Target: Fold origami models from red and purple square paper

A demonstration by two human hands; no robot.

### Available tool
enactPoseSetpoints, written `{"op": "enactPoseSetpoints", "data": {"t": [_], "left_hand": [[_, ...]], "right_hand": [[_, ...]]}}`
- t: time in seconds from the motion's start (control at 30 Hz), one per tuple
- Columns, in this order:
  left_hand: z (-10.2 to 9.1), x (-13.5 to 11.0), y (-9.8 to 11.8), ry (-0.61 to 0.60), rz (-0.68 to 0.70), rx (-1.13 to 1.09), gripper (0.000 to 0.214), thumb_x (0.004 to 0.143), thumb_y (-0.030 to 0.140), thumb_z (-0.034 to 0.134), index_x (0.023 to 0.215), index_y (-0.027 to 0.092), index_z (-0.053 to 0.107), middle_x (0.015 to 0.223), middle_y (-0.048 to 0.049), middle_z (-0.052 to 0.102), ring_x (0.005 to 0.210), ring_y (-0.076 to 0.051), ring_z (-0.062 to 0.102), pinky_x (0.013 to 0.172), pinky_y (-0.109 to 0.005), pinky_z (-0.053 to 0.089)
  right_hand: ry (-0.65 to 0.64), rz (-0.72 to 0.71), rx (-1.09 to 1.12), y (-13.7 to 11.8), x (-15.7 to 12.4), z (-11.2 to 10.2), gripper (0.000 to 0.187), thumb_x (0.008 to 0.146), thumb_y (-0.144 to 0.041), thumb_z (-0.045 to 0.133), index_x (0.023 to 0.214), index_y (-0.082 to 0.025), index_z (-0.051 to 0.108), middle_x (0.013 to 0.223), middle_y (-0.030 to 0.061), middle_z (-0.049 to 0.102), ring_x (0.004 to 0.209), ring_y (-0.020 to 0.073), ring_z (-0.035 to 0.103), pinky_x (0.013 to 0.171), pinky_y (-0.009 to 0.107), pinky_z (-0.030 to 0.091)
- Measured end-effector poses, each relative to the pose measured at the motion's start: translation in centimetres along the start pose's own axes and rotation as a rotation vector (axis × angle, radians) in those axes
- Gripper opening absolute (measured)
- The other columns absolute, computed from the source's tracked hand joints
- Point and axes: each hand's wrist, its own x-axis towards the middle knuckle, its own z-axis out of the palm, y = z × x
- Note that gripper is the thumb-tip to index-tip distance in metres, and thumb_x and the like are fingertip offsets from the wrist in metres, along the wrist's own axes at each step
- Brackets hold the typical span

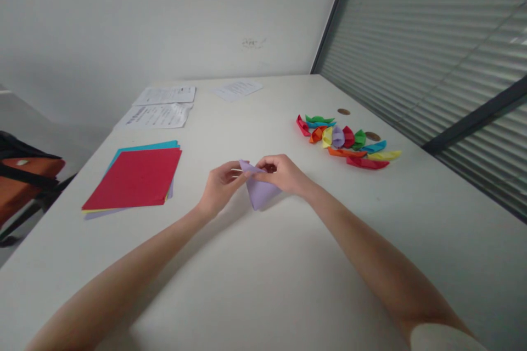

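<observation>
A folded piece of lilac paper [260, 193] is held between my two hands just above the white table, its lower corner pointing toward me. My left hand [222, 184] pinches its upper left edge between thumb and fingers. On the upper right, my right hand [286, 174] grips the same paper, with the thumb across the front and the fingers curled behind. Part of the paper's top edge is hidden by my fingers.
To the left lies a stack of coloured paper sheets [135, 178], red on top. Several folded paper boats [337, 136] in mixed colours are grouped at right, near two round table holes. Printed sheets [158, 115] lie at the back left. Blinds [432, 38] line the right side.
</observation>
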Motion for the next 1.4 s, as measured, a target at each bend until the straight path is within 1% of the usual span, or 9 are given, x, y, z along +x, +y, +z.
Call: {"op": "enactPoseSetpoints", "data": {"t": [0.07,0.1,0.27,0.37,0.53,0.67,0.87,1.03,1.4], "left_hand": [[0.0,-0.2,1.2,0.049,0.020,-0.030,0.030,0.073,0.041,0.075,0.089,0.015,0.073,0.083,-0.0071,0.073,0.076,-0.018,0.067,0.071,-0.030,0.055],[0.0,-0.3,1.7,0.069,0.033,-0.039,0.027,0.073,0.040,0.076,0.084,0.016,0.074,0.080,-0.0065,0.073,0.074,-0.017,0.067,0.069,-0.030,0.055],[0.0,-0.5,2.4,0.207,0.110,-0.068,0.018,0.072,0.035,0.078,0.077,0.018,0.075,0.083,-0.0060,0.074,0.074,-0.015,0.065,0.067,-0.028,0.054],[-0.1,-0.4,2.5,0.266,0.146,-0.074,0.018,0.070,0.035,0.078,0.075,0.018,0.075,0.080,-0.0055,0.073,0.071,-0.015,0.065,0.066,-0.029,0.054],[-0.1,-0.5,2.8,0.265,0.146,-0.086,0.014,0.069,0.031,0.080,0.072,0.019,0.076,0.073,-0.0036,0.072,0.069,-0.015,0.065,0.067,-0.028,0.053],[0.0,-0.7,3.0,0.244,0.117,-0.090,0.014,0.069,0.031,0.080,0.073,0.018,0.076,0.073,-0.0041,0.072,0.069,-0.015,0.065,0.067,-0.029,0.054],[0.3,-0.9,3.4,0.240,0.117,-0.085,0.017,0.069,0.034,0.080,0.074,0.018,0.075,0.076,-0.0045,0.073,0.072,-0.016,0.066,0.069,-0.030,0.056],[0.4,-1.1,4.0,0.229,0.124,-0.104,0.015,0.071,0.033,0.079,0.073,0.019,0.075,0.075,-0.0038,0.072,0.071,-0.015,0.065,0.067,-0.029,0.054],[0.5,-1.0,3.8,0.214,0.075,-0.234,0.011,0.069,0.028,0.080,0.072,0.018,0.074,0.073,-0.0027,0.070,0.068,-0.013,0.062,0.064,-0.027,0.051]], "right_hand": [[-0.018,-0.031,0.002,-0.9,-0.4,0.5,0.032,0.073,-0.047,0.071,0.076,-0.015,0.066,0.065,-0.0016,0.058,0.060,0.0105,0.048,0.059,0.025,0.038],[-0.018,-0.048,-0.003,-1.3,-0.6,0.7,0.031,0.074,-0.046,0.071,0.076,-0.015,0.066,0.066,-0.0015,0.058,0.061,0.0105,0.048,0.060,0.025,0.038],[0.057,-0.150,-0.033,-2.0,-0.9,1.1,0.020,0.078,-0.036,0.068,0.076,-0.017,0.062,0.072,-0.0016,0.056,0.065,0.0105,0.048,0.063,0.025,0.039],[0.092,-0.168,-0.034,-2.1,-0.9,1.0,0.021,0.079,-0.037,0.067,0.075,-0.017,0.062,0.071,-0.0017,0.055,0.065,0.0107,0.048,0.062,0.025,0.039],[0.046,-0.175,-0.081,-2.4,-1.2,0.9,0.013,0.080,-0.030,0.067,0.079,-0.017,0.063,0.075,-0.0008,0.060,0.070,0.0118,0.053,0.068,0.026,0.042],[0.115,-0.242,-0.079,-2.9,-1.4,1.1,0.011,0.084,-0.029,0.063,0.084,-0.018,0.067,0.082,0.0016,0.065,0.076,0.0129,0.057,0.075,0.028,0.044],[0.190,-0.256,-0.023,-3.6,-1.5,1.3,0.019,0.087,-0.033,0.060,0.077,-0.019,0.067,0.078,0.0020,0.067,0.074,0.0136,0.058,0.072,0.029,0.045],[0.175,-0.236,0.053,-3.8,-1.6,1.2,0.017,0.084,-0.033,0.062,0.076,-0.019,0.068,0.078,0.0014,0.067,0.074,0.0134,0.059,0.071,0.028,0.045],[0.157,-0.253,0.050,-3.8,-1.7,1.3,0.012,0.085,-0.024,0.061,0.077,-0.018,0.068,0.077,0.0005,0.065,0.074,0.0126,0.058,0.070,0.027,0.044]]}}
